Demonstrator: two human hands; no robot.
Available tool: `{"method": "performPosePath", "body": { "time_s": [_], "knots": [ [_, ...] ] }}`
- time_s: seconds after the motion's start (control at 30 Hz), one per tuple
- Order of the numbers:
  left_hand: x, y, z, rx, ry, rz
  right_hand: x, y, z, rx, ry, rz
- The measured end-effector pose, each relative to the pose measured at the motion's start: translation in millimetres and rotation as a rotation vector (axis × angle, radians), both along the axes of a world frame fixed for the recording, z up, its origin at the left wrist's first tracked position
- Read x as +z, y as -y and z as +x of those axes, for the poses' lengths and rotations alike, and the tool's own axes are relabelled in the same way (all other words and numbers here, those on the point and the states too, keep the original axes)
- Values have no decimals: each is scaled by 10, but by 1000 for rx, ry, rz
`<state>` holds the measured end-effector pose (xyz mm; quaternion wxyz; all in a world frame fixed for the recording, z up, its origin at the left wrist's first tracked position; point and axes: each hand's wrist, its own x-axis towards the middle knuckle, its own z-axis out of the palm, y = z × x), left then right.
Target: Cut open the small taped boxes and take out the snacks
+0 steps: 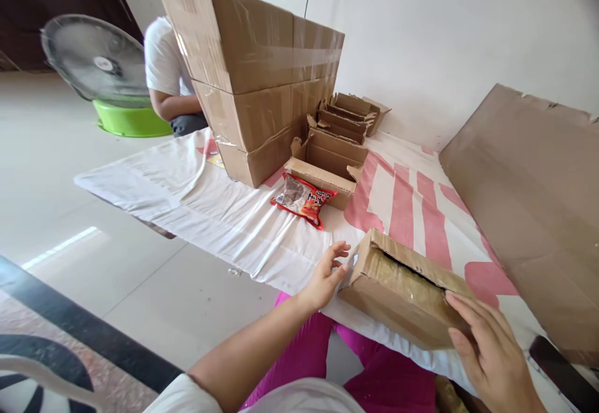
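Observation:
In front of me at the table's near edge lies a cardboard box point(407, 288), its long top flaps nearly meeting, with a dark gap and shiny brown tape along them. My left hand point(330, 272) is beside the box's left end, its fingers apart and slightly curled. At the right end, the stretched fingers of my right hand point(489, 338) rest against the box, with the thumb spread below. What the box contains is hidden. Beyond it, a red printed snack packet point(305, 199) leans against an open cardboard box point(322, 173).
Taped boxes point(262, 57) stand in a tall stack at the back left, with more open boxes point(349, 116) behind. A large cardboard sheet point(528, 207) leans at right, near a dark phone-like object point(564, 369). Behind the stack sits a person point(163, 63) near a fan point(100, 60).

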<state>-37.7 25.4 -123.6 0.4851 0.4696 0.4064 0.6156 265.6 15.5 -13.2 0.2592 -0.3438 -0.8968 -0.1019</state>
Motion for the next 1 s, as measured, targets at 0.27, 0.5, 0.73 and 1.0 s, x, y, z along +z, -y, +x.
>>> {"method": "performPosePath", "body": {
  "time_s": [0.27,0.5,0.73,1.0],
  "knots": [
    [56,-155,13,-29,129,-87,-124,35,-91,-34,45,18],
    [1,-212,19,106,93,-225,-144,121,-109,-57,33,0],
    [141,31,-28,-14,-78,-147,-73,128,-152,-190,41,-133],
    [238,223,-37,37,-355,110,185,101,-215,-238,-101,-79]
  ]
}}
